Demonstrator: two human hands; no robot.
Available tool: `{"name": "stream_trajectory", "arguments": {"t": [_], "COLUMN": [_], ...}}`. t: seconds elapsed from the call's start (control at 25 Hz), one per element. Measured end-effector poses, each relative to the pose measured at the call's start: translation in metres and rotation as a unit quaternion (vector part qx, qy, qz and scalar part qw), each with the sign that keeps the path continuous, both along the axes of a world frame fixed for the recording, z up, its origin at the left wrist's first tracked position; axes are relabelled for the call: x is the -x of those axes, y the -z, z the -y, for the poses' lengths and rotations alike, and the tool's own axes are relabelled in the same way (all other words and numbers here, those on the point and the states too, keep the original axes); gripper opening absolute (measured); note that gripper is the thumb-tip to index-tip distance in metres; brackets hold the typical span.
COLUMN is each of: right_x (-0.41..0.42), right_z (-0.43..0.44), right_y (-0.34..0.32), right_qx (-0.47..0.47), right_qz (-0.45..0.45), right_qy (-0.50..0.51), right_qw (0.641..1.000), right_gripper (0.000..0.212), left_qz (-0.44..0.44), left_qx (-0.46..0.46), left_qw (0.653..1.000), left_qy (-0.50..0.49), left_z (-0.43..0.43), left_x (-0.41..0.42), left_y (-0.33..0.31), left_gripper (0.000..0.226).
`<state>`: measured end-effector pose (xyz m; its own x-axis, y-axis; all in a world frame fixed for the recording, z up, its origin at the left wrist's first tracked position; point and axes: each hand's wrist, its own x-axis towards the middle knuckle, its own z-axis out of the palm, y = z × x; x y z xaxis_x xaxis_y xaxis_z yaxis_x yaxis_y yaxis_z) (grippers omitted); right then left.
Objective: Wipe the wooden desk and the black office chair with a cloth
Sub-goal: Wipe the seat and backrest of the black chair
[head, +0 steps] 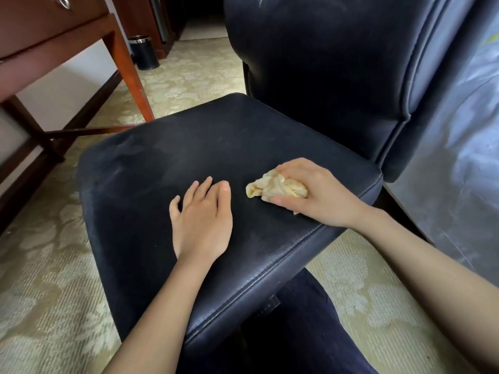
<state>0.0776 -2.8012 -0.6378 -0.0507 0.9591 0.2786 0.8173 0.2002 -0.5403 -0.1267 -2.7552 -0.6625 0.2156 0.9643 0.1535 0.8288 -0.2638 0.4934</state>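
— Why is the left hand (201,221) flat on the chair (189,157) seat, holding nothing?

— To steady the chair, I'd guess. The right hand (318,195) clutches the bunched cloth (275,188) against the seat, near the backrest.

— And the desk (54,31)?

— Beyond the chair, top cut off. The chair's base is hidden too.

Floor's a pale carpet (54,292) with a cream floral pattern, kinda worn looking; light is soft and even; there's a small black waste bin (144,52) with a shiny metal rim standing on the carpet further back, next to some dark wood panelling (140,14); a white wall (67,93) with a dark baseboard runs along the left; on the right something is covered in clear plastic sheeting (459,157), all wrinkly and reflective.
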Motion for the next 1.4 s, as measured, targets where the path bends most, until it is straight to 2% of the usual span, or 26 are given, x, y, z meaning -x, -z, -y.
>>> {"name": "stream_trajectory", "arguments": {"t": [0.08, 0.2, 0.28, 0.4, 0.52, 0.64, 0.72, 0.84, 0.92, 1.12, 1.28, 1.4], "right_x": [0.018, 0.056, 0.085, 0.112, 0.090, 0.044, 0.018, 0.010, 0.030, 0.113, 0.155, 0.156], "right_z": [0.001, 0.013, 0.029, 0.060, 0.072, 0.067, 0.060, 0.043, 0.035, 0.044, 0.056, 0.066], "right_y": [0.007, 0.015, 0.022, 0.035, 0.040, 0.040, 0.036, 0.026, 0.022, 0.026, 0.040, 0.055], "right_qx": [-0.034, -0.084, -0.122, -0.157, -0.196, -0.199, -0.171, -0.120, -0.113, -0.184, -0.213, -0.258], "right_qz": [0.008, 0.016, -0.008, -0.029, -0.004, 0.029, 0.015, -0.029, -0.017, -0.009, -0.050, -0.045], "right_qy": [0.020, 0.021, -0.011, -0.076, -0.091, 0.028, 0.129, 0.224, 0.225, 0.063, -0.032, -0.084], "right_qw": [0.999, 0.996, 0.992, 0.984, 0.976, 0.979, 0.977, 0.967, 0.968, 0.981, 0.975, 0.961], "right_gripper": [0.023, 0.014, 0.010, 0.011, 0.011, 0.018, 0.016, 0.006, 0.009, 0.005, 0.017, 0.016], "left_qz": [0.094, 0.239, 0.286, 0.267, 0.210, 0.032, -0.039, -0.016, 0.006, 0.082, 0.107, 0.108], "left_qx": [0.025, 0.076, 0.110, 0.142, 0.144, 0.071, 0.035, 0.033, 0.023, 0.018, 0.025, 0.029], "left_qw": [0.995, 0.968, 0.952, 0.953, 0.966, 0.992, 0.995, 0.998, 0.999, 0.996, 0.993, 0.993], "left_qy": [-0.004, -0.008, -0.002, 0.022, 0.054, 0.096, 0.083, 0.044, 0.033, 0.020, 0.029, 0.038], "left_z": [-0.004, -0.008, -0.010, -0.010, -0.006, 0.013, 0.034, 0.055, 0.059, 0.052, 0.045, 0.039], "left_x": [0.002, 0.006, 0.010, 0.019, 0.038, 0.070, 0.092, 0.112, 0.115, 0.115, 0.125, 0.133], "left_y": [-0.004, -0.011, -0.015, -0.018, -0.021, -0.011, 0.001, 0.011, 0.014, 0.014, 0.016, 0.016], "left_gripper": [0.056, 0.043, 0.038, 0.037, 0.037, 0.039, 0.043, 0.044, 0.041, 0.040, 0.040, 0.039]}}
